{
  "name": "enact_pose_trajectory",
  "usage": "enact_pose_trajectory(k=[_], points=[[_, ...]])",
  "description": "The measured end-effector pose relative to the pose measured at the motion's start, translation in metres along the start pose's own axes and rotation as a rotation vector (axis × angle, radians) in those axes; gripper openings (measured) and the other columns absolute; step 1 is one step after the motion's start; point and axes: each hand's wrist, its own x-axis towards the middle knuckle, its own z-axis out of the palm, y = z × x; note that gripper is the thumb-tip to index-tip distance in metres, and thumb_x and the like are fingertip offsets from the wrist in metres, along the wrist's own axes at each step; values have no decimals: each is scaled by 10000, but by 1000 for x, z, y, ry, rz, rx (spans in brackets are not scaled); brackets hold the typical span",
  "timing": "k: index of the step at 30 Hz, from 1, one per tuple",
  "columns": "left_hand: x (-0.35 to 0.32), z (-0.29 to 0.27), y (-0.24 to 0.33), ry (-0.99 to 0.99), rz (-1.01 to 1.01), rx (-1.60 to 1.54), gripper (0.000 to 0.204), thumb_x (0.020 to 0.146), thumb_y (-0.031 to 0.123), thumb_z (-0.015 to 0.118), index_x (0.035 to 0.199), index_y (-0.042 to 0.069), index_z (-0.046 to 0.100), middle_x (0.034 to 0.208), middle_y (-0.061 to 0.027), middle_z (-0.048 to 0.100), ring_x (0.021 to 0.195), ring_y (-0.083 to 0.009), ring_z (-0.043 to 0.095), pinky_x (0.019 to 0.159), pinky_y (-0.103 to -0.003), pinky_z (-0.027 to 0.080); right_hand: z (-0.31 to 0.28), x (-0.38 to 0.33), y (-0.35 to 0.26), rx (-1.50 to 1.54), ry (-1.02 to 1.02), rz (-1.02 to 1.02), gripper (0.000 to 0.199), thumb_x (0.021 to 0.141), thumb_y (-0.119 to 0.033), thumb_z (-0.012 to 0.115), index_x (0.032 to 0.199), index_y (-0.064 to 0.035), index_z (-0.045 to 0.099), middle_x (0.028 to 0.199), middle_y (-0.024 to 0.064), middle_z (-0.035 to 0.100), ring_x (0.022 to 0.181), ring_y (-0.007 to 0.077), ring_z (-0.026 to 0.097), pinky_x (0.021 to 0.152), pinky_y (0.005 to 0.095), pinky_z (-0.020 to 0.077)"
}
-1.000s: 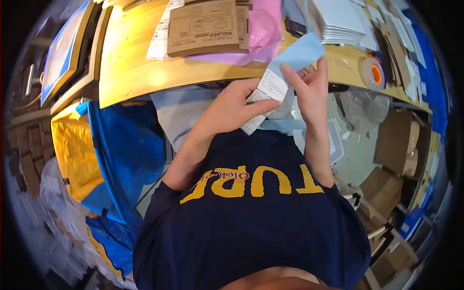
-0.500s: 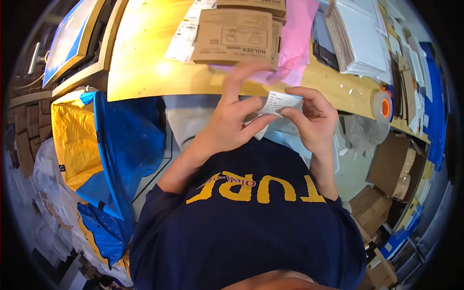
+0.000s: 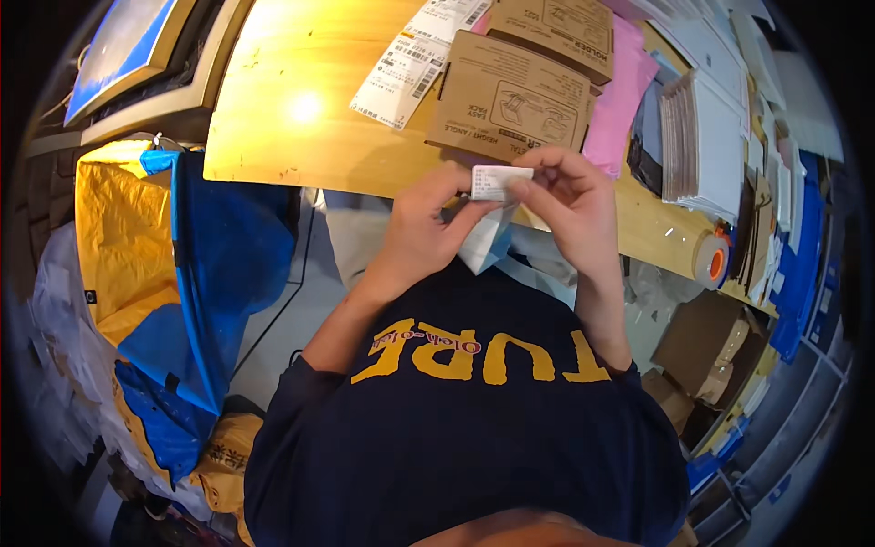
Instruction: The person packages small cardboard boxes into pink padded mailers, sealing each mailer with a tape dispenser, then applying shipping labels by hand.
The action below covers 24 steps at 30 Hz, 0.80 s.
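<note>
Between my two hands is a small white printed label [image 3: 490, 185], held just off the front edge of the table [image 3: 301, 137]. My left hand [image 3: 424, 223] is closed and pinches its left end between thumb and forefinger. The thumb of my right hand [image 3: 579, 205] presses on the right end, with its fingers curled behind. A pale bluish strip [image 3: 488, 242] hangs below the label, between my hands. Beyond them on the table lie brown cardboard boxes [image 3: 510, 91], nearest to my fingertips. To their left is a sheet of printed shipping labels [image 3: 406, 77].
Pink bags [image 3: 622, 100] lie under the boxes. A stack of white padded envelopes [image 3: 706, 137] and a tape roll [image 3: 714, 260] are at the right. A monitor [image 3: 123, 55] stands at the far left. A blue and yellow bag [image 3: 210, 283] hangs below the table's left corner.
The view has shifted, so the boxes appear lower and further right. My left fingers have gone from raised and spread to pinching the label. The label is now level, and the strip hangs lower.
</note>
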Motion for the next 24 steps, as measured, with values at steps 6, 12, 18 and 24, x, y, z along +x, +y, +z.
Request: enact_pose_trajectory(k=[6,12,18,24], points=[[6,-5,1,32,-122,-101,111,855,35,778,883,30,671,740,-11,583,624,-111,466,575,-235,391,-2,35,7,-189,73,-58,124,887,-6,725,1006,-8,689,1035,56,618,834,98,507,730,208,411],[5,-9,2,55,-397,-158,99,864,55,774,871,40,676,691,23,531,639,-72,433,581,-207,356,2,81,26,-811,338,-526,175,876,-99,744,1022,-20,688,1119,82,600,962,185,498,861,286,406],[-3,-6,-6,91,-361,-154,104,859,72,779,874,43,680,680,44,507,640,-58,408,581,-194,333,5,90,24,-1294,573,-618,231,865,-169,750,1038,-26,694,1176,101,588,1092,262,454,970,355,362],[-2,-5,-4,103,-311,-227,109,851,66,786,879,48,681,687,48,509,644,-56,401,582,-189,327,-5,59,2,-784,179,-467,223,858,-120,757,1051,-22,703,1083,83,636,996,216,517,885,303,408]])
